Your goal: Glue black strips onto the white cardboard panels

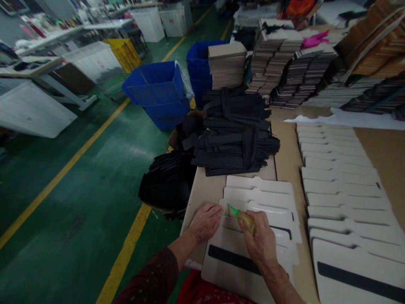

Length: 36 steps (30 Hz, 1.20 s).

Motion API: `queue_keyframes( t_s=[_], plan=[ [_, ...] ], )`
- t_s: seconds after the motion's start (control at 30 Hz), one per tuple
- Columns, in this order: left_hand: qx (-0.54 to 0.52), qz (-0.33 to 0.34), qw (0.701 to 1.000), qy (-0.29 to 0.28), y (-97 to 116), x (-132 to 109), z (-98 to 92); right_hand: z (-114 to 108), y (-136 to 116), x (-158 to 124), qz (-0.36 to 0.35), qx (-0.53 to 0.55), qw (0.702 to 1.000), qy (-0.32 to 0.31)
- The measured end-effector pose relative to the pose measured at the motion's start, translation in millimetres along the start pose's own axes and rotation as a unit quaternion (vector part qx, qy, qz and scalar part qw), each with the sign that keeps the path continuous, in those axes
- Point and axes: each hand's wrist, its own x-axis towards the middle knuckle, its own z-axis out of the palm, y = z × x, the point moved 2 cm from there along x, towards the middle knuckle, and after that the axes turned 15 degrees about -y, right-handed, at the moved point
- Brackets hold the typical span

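Note:
My right hand (261,238) is wrapped round a yellowish squeeze bottle (247,222) with a green nozzle (233,209). The nozzle points left, over a pale board (253,210) that has a shiny wet-looking streak along it. My left hand (206,220) lies flat with fingers stretched out at the left edge of the boards. Several such boards overlap in a fanned row, and the nearest board (218,270) bears a black strip (234,259). Whether the nozzle tip touches the board I cannot tell.
A second fanned row of pale boards (344,198) lies to the right. Bundles of black strips (234,145) sit at the table's far end, with stacked boards (268,63) behind. Left of the table are a blue bin (158,93) and a pile of black pieces (167,181).

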Motion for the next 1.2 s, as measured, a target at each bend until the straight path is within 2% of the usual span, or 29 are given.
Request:
queue_keyframes(
  t_s=[0.1, 0.27, 0.47, 0.53, 0.73, 0.8, 0.9, 1.07, 1.2],
  plan=[
    [0.004, 0.004, 1.000, 0.002, -1, 0, 1.2, -3, 2, -3, 0.006, -0.004, 1.000, 0.000],
    [0.003, 0.005, 1.000, 0.012, -1, -1, 2.1, -26, 27, -19, 0.053, -0.044, 0.997, 0.044],
    [0.007, 0.004, 1.000, 0.010, -1, -1, 1.4, -16, 16, -10, 0.015, -0.031, 0.999, 0.038],
    [0.009, 0.006, 1.000, 0.008, -1, -1, 0.9, -19, 18, -11, 0.020, -0.025, 0.999, 0.033],
    [0.006, 0.009, 1.000, 0.008, -1, 1, -0.8, -61, 65, -51, 0.134, -0.080, 0.984, 0.088],
    [0.007, 0.009, 1.000, 0.012, -1, 1, -1.3, -69, 76, -60, 0.164, -0.093, 0.976, 0.108],
    [0.012, 0.008, 1.000, 0.014, -2, 1, -1.6, -63, 73, -57, 0.151, -0.084, 0.978, 0.118],
    [0.021, 0.007, 1.000, 0.009, -2, 1, -2.1, -36, 43, -34, 0.058, -0.015, 0.996, 0.065],
    [0.022, 0.006, 1.000, 0.006, -1, 2, -2.4, -40, 49, -36, 0.068, 0.009, 0.995, 0.069]
  ],
)
